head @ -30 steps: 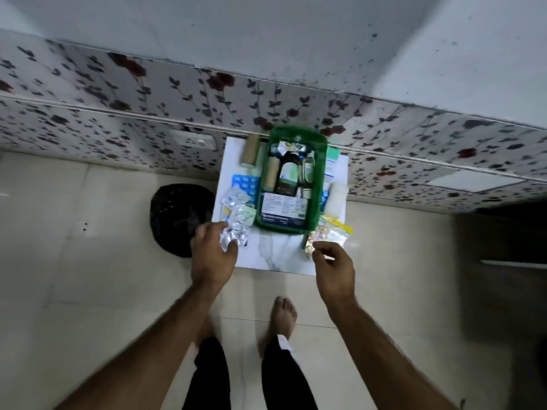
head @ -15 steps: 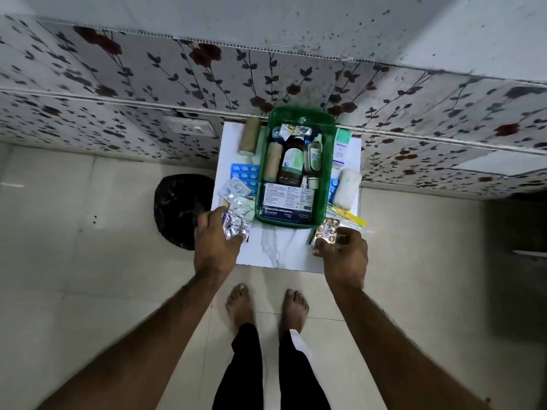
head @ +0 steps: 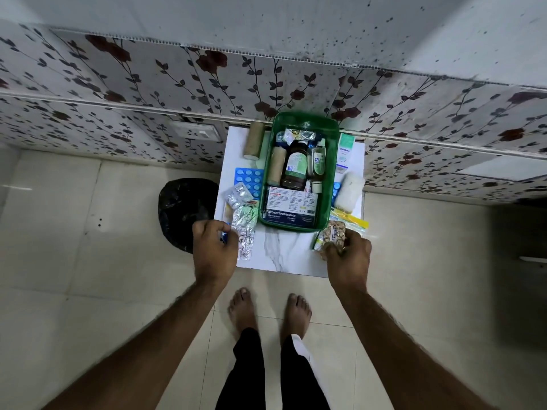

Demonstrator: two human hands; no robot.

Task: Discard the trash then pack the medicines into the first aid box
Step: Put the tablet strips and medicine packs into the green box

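A green first aid box [head: 331,176] stands on a small white table [head: 284,255], holding a brown bottle [head: 295,168], small bottles, a bandage roll and a dressings box. My left hand [head: 214,250] is closed on a small blue item at the table's left front, beside crumpled silver blister strips [head: 245,235]. My right hand [head: 349,255] grips a brownish tablet strip [head: 334,233] at the right front corner. Blue blister packs [head: 248,180] lie left of the box.
A black trash bag [head: 185,211] sits on the floor left of the table. A tan roll [head: 253,140], a white gauze roll [head: 349,192], a green-white carton [head: 344,153] and a yellow packet [head: 350,220] lie around the box. Floral wall panels rise behind. My bare feet stand below.
My right hand has closed on the brownish tablet strip. My left hand has slid left off the silver strips and shut on a small blue item. The view has come closer to the table.
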